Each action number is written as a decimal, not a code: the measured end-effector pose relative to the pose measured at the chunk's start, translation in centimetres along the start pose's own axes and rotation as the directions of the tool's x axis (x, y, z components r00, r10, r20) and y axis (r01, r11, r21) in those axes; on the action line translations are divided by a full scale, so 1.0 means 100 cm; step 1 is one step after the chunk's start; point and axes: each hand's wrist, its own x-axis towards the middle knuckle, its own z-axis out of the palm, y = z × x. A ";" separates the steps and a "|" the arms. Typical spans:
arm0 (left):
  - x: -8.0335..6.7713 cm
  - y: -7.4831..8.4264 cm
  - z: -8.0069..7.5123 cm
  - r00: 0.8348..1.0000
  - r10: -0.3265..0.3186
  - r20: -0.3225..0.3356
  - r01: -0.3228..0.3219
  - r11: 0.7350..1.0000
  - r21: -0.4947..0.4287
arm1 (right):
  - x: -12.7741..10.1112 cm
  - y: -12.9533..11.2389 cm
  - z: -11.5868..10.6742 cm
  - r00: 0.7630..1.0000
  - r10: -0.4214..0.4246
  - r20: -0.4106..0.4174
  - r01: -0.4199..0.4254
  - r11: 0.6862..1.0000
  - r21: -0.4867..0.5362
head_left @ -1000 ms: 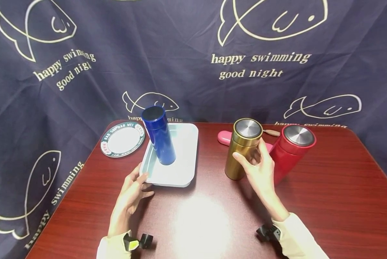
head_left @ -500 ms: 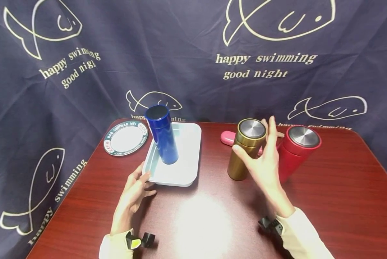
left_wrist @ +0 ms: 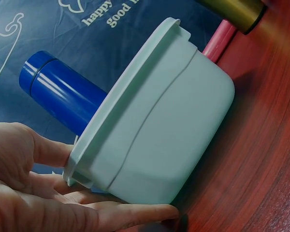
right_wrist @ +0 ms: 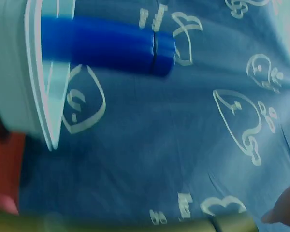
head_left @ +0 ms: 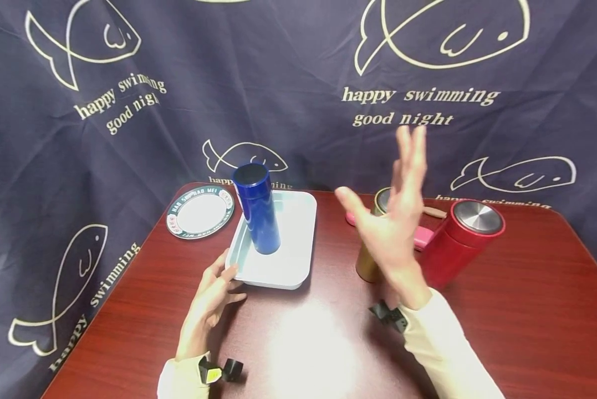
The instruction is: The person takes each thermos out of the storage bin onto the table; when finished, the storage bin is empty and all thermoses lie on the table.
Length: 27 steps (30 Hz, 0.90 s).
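Change: right hand (head_left: pixel 395 221) lifted off my gold flask (head_left: pixel 373 244), fingers spread, empty.
Left hand (head_left: pixel 210 302): fingers straight, steadying tray (head_left: pixel 298 260).

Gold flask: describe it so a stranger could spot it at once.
On the red-brown table, look right of the pale tray, behind the raised right hand. The gold flask stands upright between the tray and the red flask; alone among the three flasks, it is gold.
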 end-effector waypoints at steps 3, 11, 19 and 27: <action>0.000 0.000 0.000 1.000 0.004 -0.003 -0.004 1.000 0.000 | -0.010 0.014 0.021 0.995 0.051 0.087 -0.058 0.996 0.073; -0.001 0.000 0.001 1.000 0.013 0.004 -0.013 1.000 0.006 | -0.042 0.057 0.070 0.846 0.444 0.296 -0.474 0.880 0.034; 0.001 -0.003 0.003 1.000 0.010 0.012 -0.010 1.000 0.003 | -0.057 0.083 0.098 0.717 0.601 0.354 -0.600 0.790 -0.125; -0.001 -0.002 0.001 1.000 0.015 0.006 -0.015 1.000 -0.001 | -0.055 0.093 0.117 0.676 0.630 0.383 -0.585 0.774 -0.241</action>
